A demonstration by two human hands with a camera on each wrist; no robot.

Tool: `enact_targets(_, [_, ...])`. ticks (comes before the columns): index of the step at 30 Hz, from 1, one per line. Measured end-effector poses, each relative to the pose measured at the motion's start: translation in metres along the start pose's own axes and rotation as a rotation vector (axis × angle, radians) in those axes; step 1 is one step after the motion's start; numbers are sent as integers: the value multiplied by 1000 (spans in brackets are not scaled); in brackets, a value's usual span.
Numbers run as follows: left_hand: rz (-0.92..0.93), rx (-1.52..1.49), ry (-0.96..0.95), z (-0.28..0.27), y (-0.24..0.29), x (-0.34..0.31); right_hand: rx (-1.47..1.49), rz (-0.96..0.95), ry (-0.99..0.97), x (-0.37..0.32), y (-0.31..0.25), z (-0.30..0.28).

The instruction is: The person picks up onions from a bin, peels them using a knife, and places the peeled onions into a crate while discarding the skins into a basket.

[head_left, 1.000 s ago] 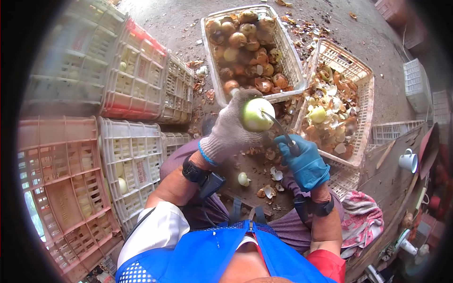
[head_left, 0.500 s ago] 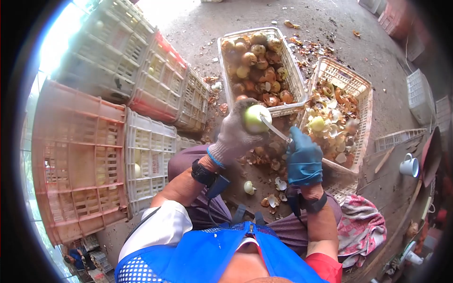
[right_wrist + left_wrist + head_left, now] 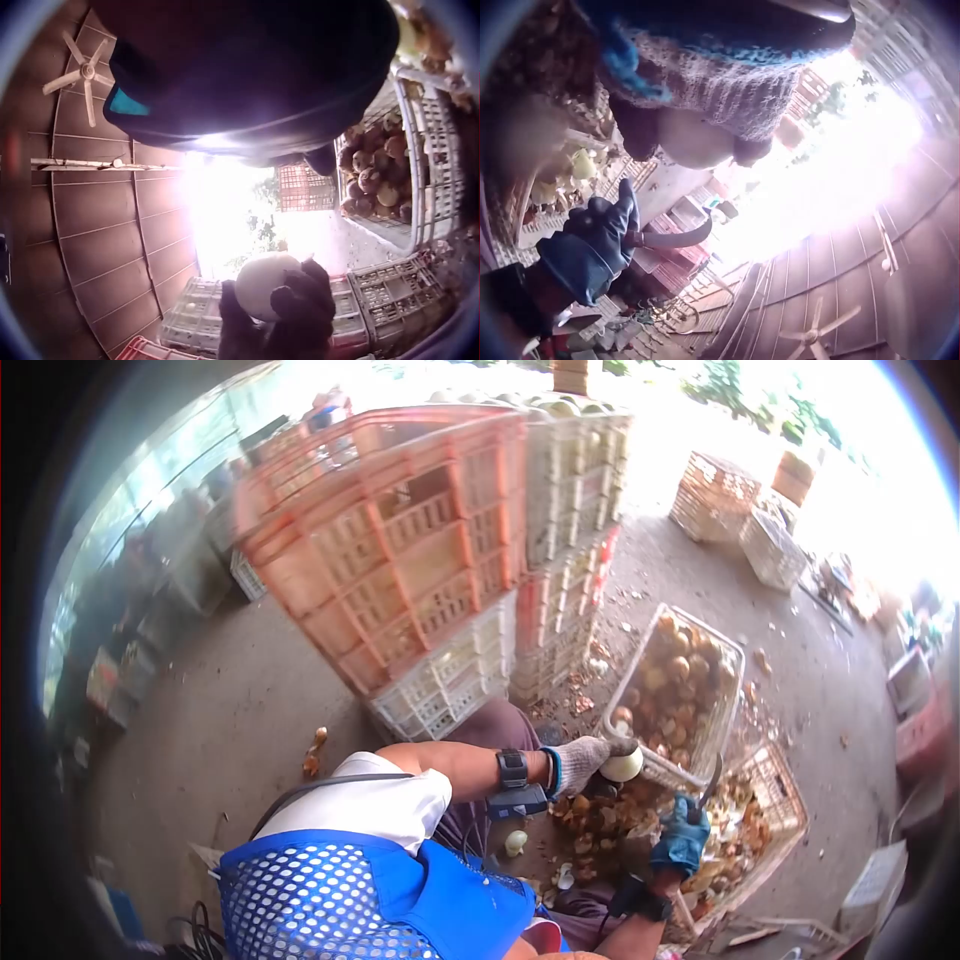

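My left hand (image 3: 580, 762), in a pale knitted glove with dark fingers, grips a peeled whitish onion (image 3: 622, 765). In the right wrist view its fingers curl round the sides of the onion (image 3: 262, 285). My right hand (image 3: 682, 838), in a blue rubber glove, holds a knife (image 3: 713, 780) with a curved blade by its handle. Seen from the left wrist, the blade (image 3: 679, 239) stands apart from the onion and points away from the hand. Beneath the hands lie onion skins (image 3: 600, 820), and a crate of unpeeled onions (image 3: 680, 670) stands just beyond the left hand.
A crate of peelings (image 3: 770, 790) stands beside the right hand. Stacked crates, an orange one (image 3: 400, 550) on top of a white one (image 3: 450, 670), rise beyond the left arm. A pale onion piece (image 3: 515, 843) lies on the floor. More crates (image 3: 715, 495) stand farther back.
The head view has swung left, bringing the orange crate stack to the middle. The knife has come away from the onion, its blade now pointing up. The left hand still grips the onion.
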State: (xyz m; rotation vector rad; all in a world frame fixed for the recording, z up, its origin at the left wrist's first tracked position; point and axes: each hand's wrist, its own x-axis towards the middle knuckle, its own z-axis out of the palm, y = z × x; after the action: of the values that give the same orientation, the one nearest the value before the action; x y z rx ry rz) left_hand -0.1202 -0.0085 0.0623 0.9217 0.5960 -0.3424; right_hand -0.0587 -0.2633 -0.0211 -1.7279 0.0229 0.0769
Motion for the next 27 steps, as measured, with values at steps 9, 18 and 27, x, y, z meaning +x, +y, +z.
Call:
enact_targets(9, [850, -311, -104, 24, 167, -121, -56, -42, 30, -12, -10, 4])
enact_targets(18, [1073, -158, -324, 15, 222, -136, -252, -105, 10, -13, -2, 0])
enact_targets(27, [529, 274, 80, -6, 99, 89, 178, 212, 128, -16, -28, -10])
